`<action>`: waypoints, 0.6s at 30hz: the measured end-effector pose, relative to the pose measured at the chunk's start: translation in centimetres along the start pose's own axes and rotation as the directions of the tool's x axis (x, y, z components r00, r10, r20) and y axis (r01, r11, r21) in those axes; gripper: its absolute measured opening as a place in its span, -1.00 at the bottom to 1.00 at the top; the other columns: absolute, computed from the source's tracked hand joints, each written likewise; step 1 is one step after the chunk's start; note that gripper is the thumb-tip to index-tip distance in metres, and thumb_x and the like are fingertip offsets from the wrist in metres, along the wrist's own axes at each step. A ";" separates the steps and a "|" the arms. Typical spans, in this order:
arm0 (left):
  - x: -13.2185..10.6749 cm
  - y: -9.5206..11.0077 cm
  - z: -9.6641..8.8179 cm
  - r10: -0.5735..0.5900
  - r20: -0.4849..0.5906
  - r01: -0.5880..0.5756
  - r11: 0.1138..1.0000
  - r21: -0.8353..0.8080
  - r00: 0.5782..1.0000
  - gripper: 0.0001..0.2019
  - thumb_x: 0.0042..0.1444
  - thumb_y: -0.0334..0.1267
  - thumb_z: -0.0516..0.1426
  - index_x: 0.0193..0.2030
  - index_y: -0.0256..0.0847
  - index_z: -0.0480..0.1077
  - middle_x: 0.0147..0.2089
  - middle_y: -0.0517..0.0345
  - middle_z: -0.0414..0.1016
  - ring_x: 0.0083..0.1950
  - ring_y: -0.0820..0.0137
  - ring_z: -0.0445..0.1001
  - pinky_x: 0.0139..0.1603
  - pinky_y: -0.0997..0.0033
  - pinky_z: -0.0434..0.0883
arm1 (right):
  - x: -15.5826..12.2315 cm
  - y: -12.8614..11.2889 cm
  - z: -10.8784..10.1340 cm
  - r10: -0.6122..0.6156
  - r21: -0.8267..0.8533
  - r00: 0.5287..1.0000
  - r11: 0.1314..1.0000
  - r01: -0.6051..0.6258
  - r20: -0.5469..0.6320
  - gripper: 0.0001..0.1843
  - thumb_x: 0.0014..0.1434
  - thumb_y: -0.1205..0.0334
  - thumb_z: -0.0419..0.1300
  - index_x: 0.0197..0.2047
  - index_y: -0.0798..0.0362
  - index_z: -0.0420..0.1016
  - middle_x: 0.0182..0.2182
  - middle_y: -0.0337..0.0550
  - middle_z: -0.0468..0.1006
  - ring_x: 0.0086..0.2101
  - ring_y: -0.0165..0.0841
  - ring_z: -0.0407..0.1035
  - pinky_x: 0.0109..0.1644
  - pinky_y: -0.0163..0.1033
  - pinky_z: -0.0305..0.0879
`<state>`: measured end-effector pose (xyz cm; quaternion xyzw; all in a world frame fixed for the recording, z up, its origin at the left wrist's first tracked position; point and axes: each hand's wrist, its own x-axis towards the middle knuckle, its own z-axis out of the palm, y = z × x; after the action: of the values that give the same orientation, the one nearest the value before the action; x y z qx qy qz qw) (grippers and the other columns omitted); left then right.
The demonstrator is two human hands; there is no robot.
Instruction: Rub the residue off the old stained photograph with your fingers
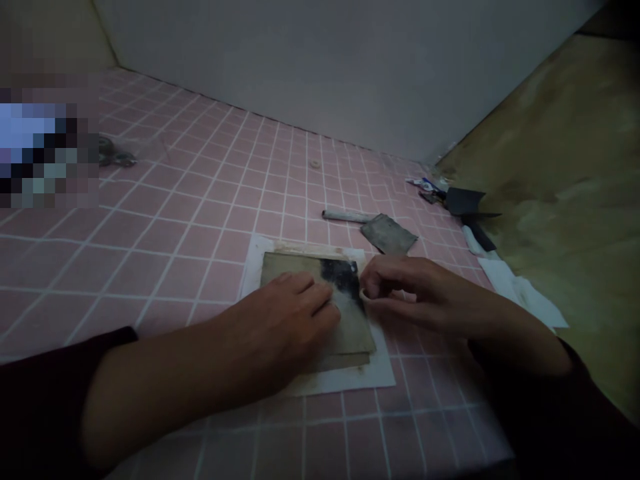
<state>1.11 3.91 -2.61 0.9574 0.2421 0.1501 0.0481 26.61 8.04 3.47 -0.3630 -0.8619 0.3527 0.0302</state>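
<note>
A worn grey-beige sheet (pixel 350 333) with a black patch along its upper right lies on white paper (pixel 383 373). The sheet looks layered, with another edge showing below its lower side. My left hand (pixel 295 317) rests on the sheet, its fingers curled and close together, the fingertips out of sight. At the sheet's right edge, beside the black patch, my right hand (pixel 400 287) is closed in a pinch. Something small and pale shows at its fingertips, too small to name. Just beyond that hand lies a grey, roughly square piece (pixel 389 233).
A pale tube (pixel 345 216) lies behind the grey piece on the pink checked tablecloth (pixel 210 233). A small round ring (pixel 315 164) sits farther back. Dark tools (pixel 465 200) and white tissue (pixel 525 293) line the right side by the wall. The far left is pixelated.
</note>
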 end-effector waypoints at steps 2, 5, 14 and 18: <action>0.0 0.0 0.0 0.005 -0.006 -0.005 1.000 0.002 1.000 -0.93 0.30 -0.39 0.04 -0.17 -0.24 0.34 0.02 -0.02 0.40 -0.14 0.25 0.32 -0.10 0.14 0.38 | 0.0 0.1 -0.1 0.033 0.129 0.999 0.991 -0.036 0.028 -0.85 0.31 0.16 0.15 -0.26 0.05 0.38 -0.31 -0.20 0.44 -0.35 -0.41 0.28 -0.29 -0.28 0.21; 0.0 -0.1 0.0 0.011 0.006 -0.011 1.000 -0.005 1.000 -0.92 0.30 -0.41 0.02 -0.16 -0.25 0.34 0.02 -0.02 0.40 -0.11 0.25 0.33 -0.08 0.14 0.39 | 0.1 0.6 -0.3 0.064 0.316 0.997 0.946 -0.071 0.031 -0.81 0.30 0.10 0.18 -0.25 0.05 0.39 -0.16 -0.12 0.49 -0.22 -0.36 0.35 -0.17 -0.23 0.28; 0.0 -0.2 0.1 0.018 0.038 -0.017 1.000 -0.025 0.999 -0.91 0.29 -0.43 0.00 -0.20 -0.23 0.29 -0.09 0.01 0.39 -0.08 0.22 0.35 -0.07 0.11 0.39 | 0.3 1.0 -0.3 0.114 0.414 0.993 0.904 -0.106 0.006 -0.81 0.23 0.11 0.27 -0.25 0.05 0.44 -0.26 -0.16 0.47 -0.30 -0.40 0.34 -0.29 -0.29 0.27; 0.0 -0.2 0.2 0.019 0.026 -0.019 1.000 -0.015 0.999 -0.92 0.27 -0.43 0.01 -0.20 -0.23 0.29 -0.07 0.00 0.40 -0.09 0.22 0.35 -0.09 0.12 0.39 | 0.4 1.0 -0.2 0.098 0.414 0.995 0.907 -0.083 -0.014 -0.82 0.25 0.12 0.25 -0.28 0.06 0.43 -0.27 -0.16 0.45 -0.31 -0.41 0.33 -0.29 -0.29 0.28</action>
<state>1.07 4.02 -2.80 0.9611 0.2312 0.1400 0.0569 27.02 8.91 2.93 -0.3941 -0.7497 0.5213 0.1045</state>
